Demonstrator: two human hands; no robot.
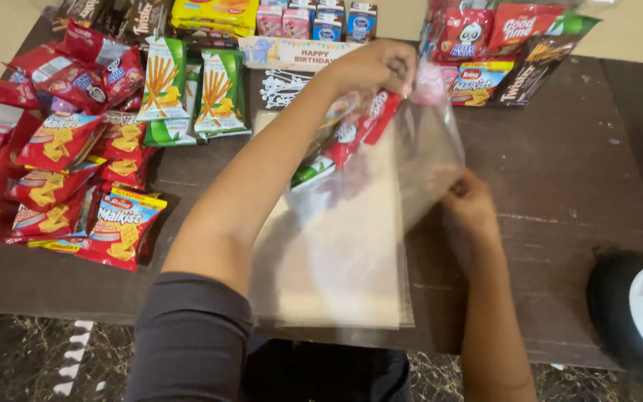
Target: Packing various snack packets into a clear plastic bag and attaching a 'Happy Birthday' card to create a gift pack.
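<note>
Your left hand (372,68) fingers pinch the clear plastic bag (418,141) by its mouth, lifted above the counter (560,186), red snack packets (347,134) sliding inside. Right hand (469,202) fingers grip the bag's side from behind. Keep that mouth wide and high, I'd say, over the stack of flat bags (336,275).

Bare dark brown wooden table (560,171) lies open along the right side and right front corner, apart from a black and white rounded object (634,313) at the right edge. Red snack packets (61,171) crowd the left edge; green stick-snack packets (187,89) and small drink cartons (314,21) line the far edge. A stack of clear plastic bags (344,253) fills the front centre.
</note>
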